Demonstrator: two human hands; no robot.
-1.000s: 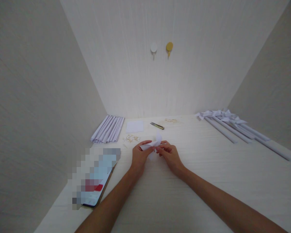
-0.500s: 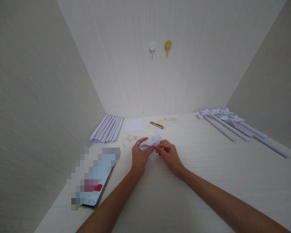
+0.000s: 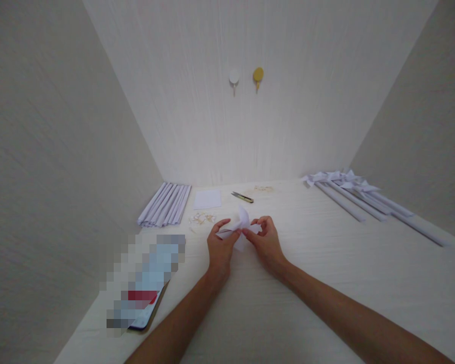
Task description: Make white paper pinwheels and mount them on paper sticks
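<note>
A white paper pinwheel (image 3: 244, 217) with its blades curved out is between my two hands, above the table. My left hand (image 3: 220, 246) is closed on its left side, thumb pressed near the centre. From the right, my right hand (image 3: 266, 240) pinches the paper close to the same centre, with a blade showing by its fingers. Whatever lies under the fingertips at the centre is hidden. Beyond the hands are a pair of thread snips (image 3: 242, 197), a white paper square (image 3: 207, 199) and a small scatter of pale bits (image 3: 202, 218).
Rolled white paper sticks (image 3: 165, 205) lie in a row at the back left. Finished-looking pinwheels on sticks (image 3: 341, 182) lie at the back right. A phone (image 3: 151, 288), partly blurred, rests at the left. Two hooks, white (image 3: 234, 77) and yellow (image 3: 258, 75), are on the back wall.
The pinwheel's blades show more openly now, one standing upright and one toward the right hand. Both thumbs have come close together at its centre. The view has shifted slightly.
</note>
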